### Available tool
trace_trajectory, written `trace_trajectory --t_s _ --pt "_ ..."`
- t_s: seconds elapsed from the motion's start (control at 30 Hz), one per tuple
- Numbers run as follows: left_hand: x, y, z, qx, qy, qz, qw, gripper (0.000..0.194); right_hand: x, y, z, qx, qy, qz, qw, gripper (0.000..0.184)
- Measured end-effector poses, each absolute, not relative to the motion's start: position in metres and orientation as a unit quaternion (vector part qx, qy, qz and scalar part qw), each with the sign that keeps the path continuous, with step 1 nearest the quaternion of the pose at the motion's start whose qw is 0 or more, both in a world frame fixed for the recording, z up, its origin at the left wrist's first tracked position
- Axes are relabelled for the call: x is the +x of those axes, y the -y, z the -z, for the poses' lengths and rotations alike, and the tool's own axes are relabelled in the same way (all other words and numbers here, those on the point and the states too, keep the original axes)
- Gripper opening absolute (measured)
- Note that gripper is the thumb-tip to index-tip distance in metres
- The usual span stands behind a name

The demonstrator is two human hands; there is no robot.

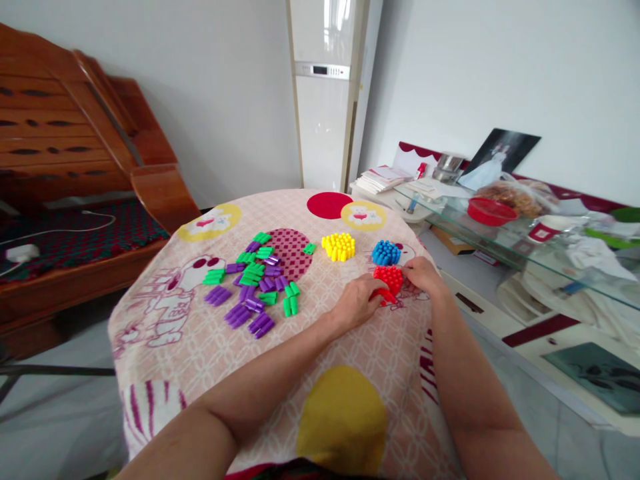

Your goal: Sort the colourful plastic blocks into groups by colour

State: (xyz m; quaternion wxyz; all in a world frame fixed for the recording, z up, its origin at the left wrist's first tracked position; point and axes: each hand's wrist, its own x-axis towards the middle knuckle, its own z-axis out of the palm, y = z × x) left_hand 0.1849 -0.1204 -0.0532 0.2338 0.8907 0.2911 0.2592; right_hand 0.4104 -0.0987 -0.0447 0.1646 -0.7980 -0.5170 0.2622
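Note:
A tight cluster of small red plastic pegs [390,276] stands upright on the tablecloth, with a few tilted or lying at its near left edge. My left hand [359,300] reaches in from the left, fingers curled against the red pegs at that edge. From the right, my right hand [421,276] presses its bent fingertips to the cluster's side; its fingers partly hide one another. Just behind stands a bunch of blue pegs [385,253]. A bunch of yellow pegs [339,247] stands further left.
Purple pieces [238,315] and green pieces [253,273] lie scattered on the left of the patterned tablecloth [320,347]. A glass-topped cabinet [450,207] with a red bowl [492,211] is at the right. A wooden bench [155,193] stands left, a tall white appliance [323,120] behind.

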Motion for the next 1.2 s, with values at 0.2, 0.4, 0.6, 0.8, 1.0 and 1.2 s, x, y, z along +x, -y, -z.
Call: trace_trajectory --t_s 0.2,0.4,0.6,0.8,1.0,1.2 --pt "0.175 0.124 0.048 0.924 -0.351 -0.086 0.13 0.022 0.41 0.099 0.044 -0.802 0.507 -0.274 0.156 0.023" --pt "0.171 0.124 0.039 0.942 -0.312 -0.076 0.096 0.019 0.408 0.1 0.041 -0.8 0.511 -0.267 0.166 0.024" --pt "0.173 0.122 0.045 0.915 -0.338 -0.158 0.154 0.013 0.406 0.101 0.039 -0.802 0.505 -0.273 0.167 0.024" --pt "0.184 0.122 0.053 0.878 -0.346 -0.249 0.22 0.01 0.409 0.1 0.043 -0.801 0.516 -0.26 0.158 0.024" --pt "0.2 0.122 0.066 0.867 -0.36 -0.27 0.212 0.011 0.411 0.1 0.045 -0.796 0.531 -0.245 0.156 0.024" --pt "0.207 0.118 0.075 0.861 -0.378 -0.254 0.226 0.012 0.407 0.1 0.041 -0.8 0.524 -0.249 0.15 0.025"
